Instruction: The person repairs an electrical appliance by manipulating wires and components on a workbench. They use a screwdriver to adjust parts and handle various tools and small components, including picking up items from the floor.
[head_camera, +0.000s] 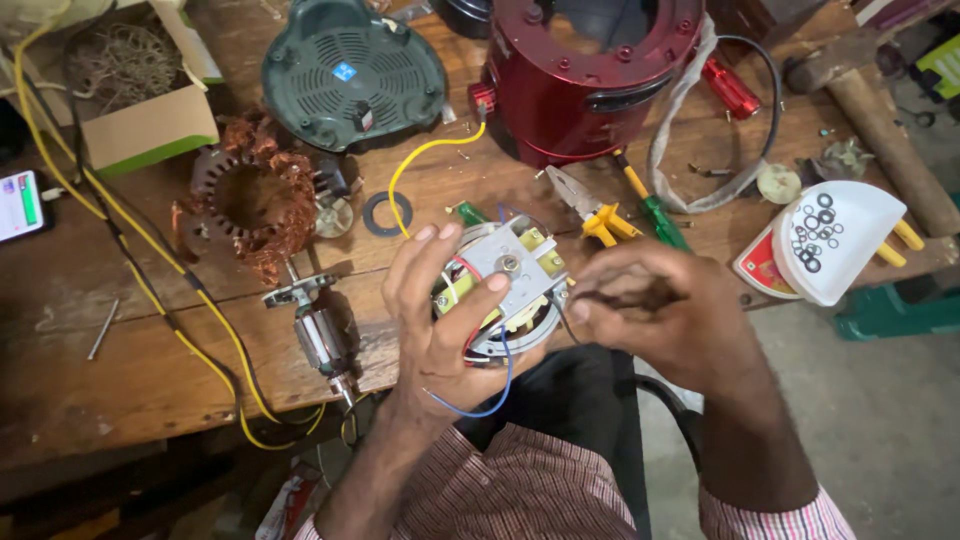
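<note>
My left hand (440, 315) grips a small electric motor (512, 285) from below and from the left, with its grey metal bracket and yellow parts facing up. Red, blue and yellow wires run out of the motor; a blue wire (487, 400) loops down under my palm. My right hand (665, 315) is closed with its fingertips against the motor's right side; what it pinches there is hidden. Both hands hover over the front edge of the wooden workbench (120, 380).
On the bench lie a copper-wound stator (250, 200), an armature (320, 335), a dark green vented cover (350, 70), a red appliance body (585, 75), yellow-handled pliers (595, 215), a green screwdriver (660, 215), a white container of black washers (830, 240), a hammer (880, 130) and a phone (20, 205).
</note>
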